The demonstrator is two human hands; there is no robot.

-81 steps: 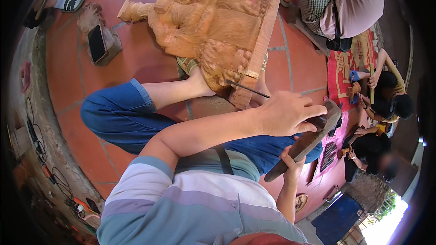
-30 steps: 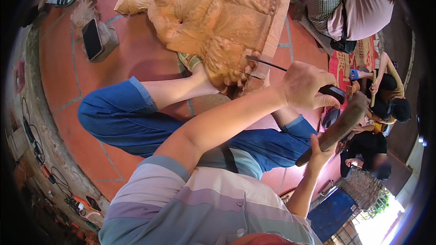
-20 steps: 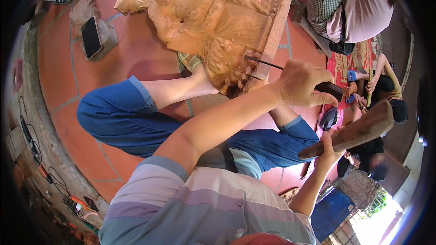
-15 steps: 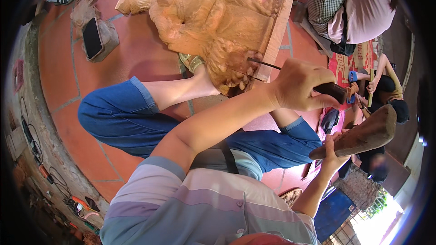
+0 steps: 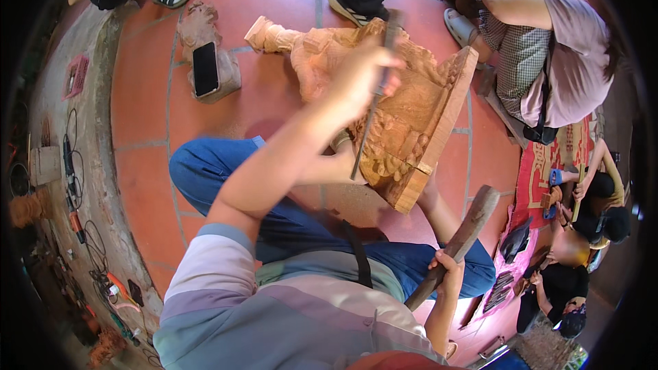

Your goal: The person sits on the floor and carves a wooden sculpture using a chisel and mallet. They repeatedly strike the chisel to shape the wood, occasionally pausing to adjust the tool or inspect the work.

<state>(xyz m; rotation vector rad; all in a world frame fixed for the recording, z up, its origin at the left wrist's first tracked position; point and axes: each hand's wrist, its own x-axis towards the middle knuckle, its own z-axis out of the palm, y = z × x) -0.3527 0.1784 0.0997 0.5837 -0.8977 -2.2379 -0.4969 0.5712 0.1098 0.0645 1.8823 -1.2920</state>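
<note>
The left hand (image 5: pixel 373 74) has swung up over the wooden carving (image 5: pixel 428 113), which lies right beneath it and stretches out to its right; half a second ago that hand was off past the base, with the tip of the chisel (image 5: pixel 367 130) at the wood. Its fingers are closed round the chisel, whose thin end now points back toward the wearer's shin. The right hand (image 5: pixel 447 268), clamped on the wooden mallet (image 5: pixel 471 219), has dropped lower, and the mallet stands well apart from the chisel, so striking looks paused. Motion blur smears the left fingers, the forearm hides part of the carving, and whether the chisel's lower end touches the wood I cannot tell
</note>
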